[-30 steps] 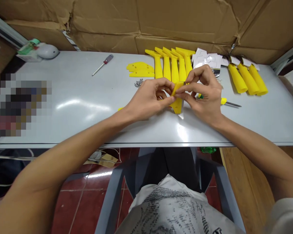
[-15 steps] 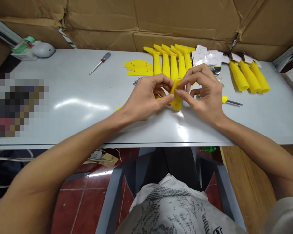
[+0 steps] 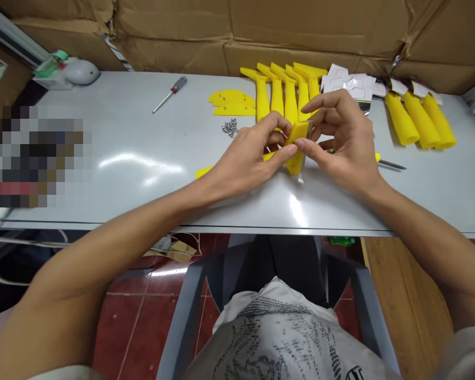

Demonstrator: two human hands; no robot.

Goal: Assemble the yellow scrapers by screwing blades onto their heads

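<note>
In my left hand [image 3: 257, 150] a yellow plastic piece [image 3: 294, 158] is pinched upright, just above the table. A thin silver metal blade [image 3: 307, 138] stands along the piece's right side. The thumb of my right hand [image 3: 342, 140] touches the piece near this blade, and its other fingers curl behind and above it, partly hidden. Under my left wrist a yellow part [image 3: 203, 172] shows its end on the table. Left of the hands lies a small pile of screws [image 3: 230, 127].
Behind are yellow handles [image 3: 276, 97], flat yellow plates [image 3: 233, 102] and white cards [image 3: 346, 83]. A screwdriver [image 3: 170, 94] lies at back left; a dark-shafted tool [image 3: 391, 164] lies right of my hand. More yellow handles [image 3: 419, 121] rest farther right. The table's front edge [image 3: 237, 230] is near me.
The yellow piece has turned, so the metal blade on its right side now shows. My right fingers have lifted and spread from it. The view has shifted slightly left.
</note>
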